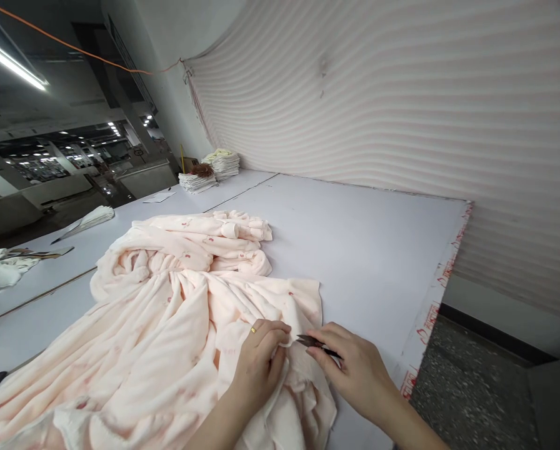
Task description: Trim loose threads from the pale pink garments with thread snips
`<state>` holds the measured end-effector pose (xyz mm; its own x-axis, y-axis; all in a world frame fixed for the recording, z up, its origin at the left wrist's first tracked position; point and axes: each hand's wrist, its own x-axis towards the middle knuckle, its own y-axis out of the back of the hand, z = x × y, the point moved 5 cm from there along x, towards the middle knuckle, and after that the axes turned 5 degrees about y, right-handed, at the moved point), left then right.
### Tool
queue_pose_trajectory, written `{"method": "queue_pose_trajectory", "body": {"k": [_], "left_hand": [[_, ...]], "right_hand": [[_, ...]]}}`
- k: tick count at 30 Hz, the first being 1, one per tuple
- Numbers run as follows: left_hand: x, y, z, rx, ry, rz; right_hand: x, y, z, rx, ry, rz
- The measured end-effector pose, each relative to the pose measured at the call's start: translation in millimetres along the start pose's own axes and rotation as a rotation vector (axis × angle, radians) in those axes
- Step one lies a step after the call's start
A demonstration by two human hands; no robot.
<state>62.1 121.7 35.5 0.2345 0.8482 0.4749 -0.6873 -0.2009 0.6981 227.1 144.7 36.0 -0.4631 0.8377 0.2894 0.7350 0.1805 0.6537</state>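
Observation:
A pale pink plush garment (162,325) with small red motifs lies bunched over the near part of the table. My left hand (262,353), with a ring on one finger, pinches a fold of this fabric near its right side. Just to the right, my right hand (350,362) is closed around a pair of dark thread snips (314,341). Their pointed tip faces left, close to the pinched fold. I cannot tell whether the blades touch the cloth.
The pale table (355,231) ends at a taped right edge (432,312). Stacks of folded white cloth (224,164) stand at the far end. White cloth pieces (8,269) lie on the left. Striped sheeting (378,94) hangs along the back.

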Motion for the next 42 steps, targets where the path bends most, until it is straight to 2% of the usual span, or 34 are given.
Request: {"method": "queue_pose_trajectory", "body": {"k": [12,25,33,42], "left_hand": [[2.1,-1.8,3.3,0.013,-0.02,-0.003],[2.6,-1.8,2.0,0.01,-0.004,0.0],[2.6,-0.1,2.1,0.023,0.008,0.002],[4.2,-0.1,3.0,0.012,0.009,0.01]], "right_hand": [[-3.8,-1.3,0.4,-0.189,0.022,0.02],[-3.8,-0.1,0.5,-0.189,0.013,0.032],[-1.9,-0.8,-0.8,-0.116,0.009,0.045],[-5.3,-2.1,0.8,-0.222,0.006,-0.005]]}}
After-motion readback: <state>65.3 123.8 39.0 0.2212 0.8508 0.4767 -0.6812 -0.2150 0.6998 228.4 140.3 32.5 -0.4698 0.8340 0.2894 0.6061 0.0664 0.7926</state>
